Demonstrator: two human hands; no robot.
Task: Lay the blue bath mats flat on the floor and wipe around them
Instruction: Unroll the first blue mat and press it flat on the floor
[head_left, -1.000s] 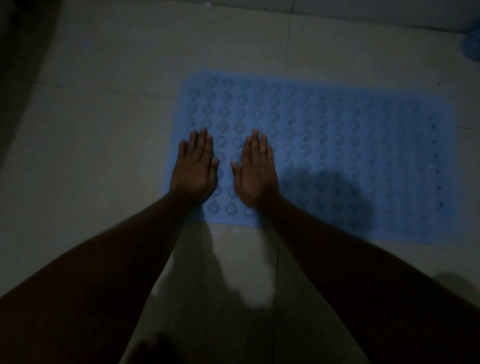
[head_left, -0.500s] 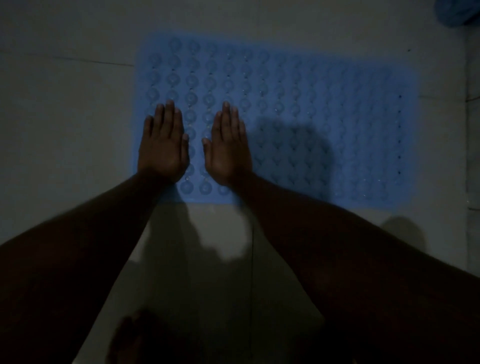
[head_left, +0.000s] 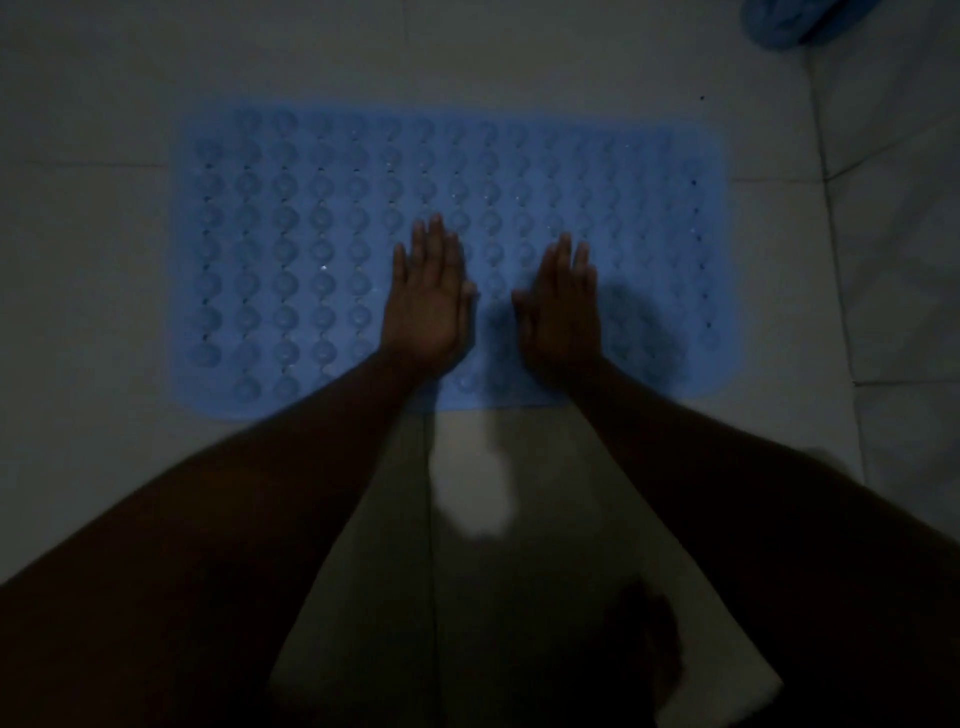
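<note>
**Blue bath mat (head_left: 311, 234) flat on the floor (head_left: 93, 322)**

The bath mat lies spread on pale tiles, long side across. The left hand (head_left: 428, 306) and the right hand (head_left: 563, 312) lie palm-down on its near middle, a little apart; each grip is wide, fingers straight, holding nothing. Another blue object (head_left: 795, 21) shows at the far right corner.

Soft-looking blue plastic or rubber for the bath mat (head_left: 311, 260), studded all over with rows of round, faintly glossy bumps and small holes. Smooth pale tile for the floor (head_left: 78, 312), dull-sheened, with thin grout lines.
</note>
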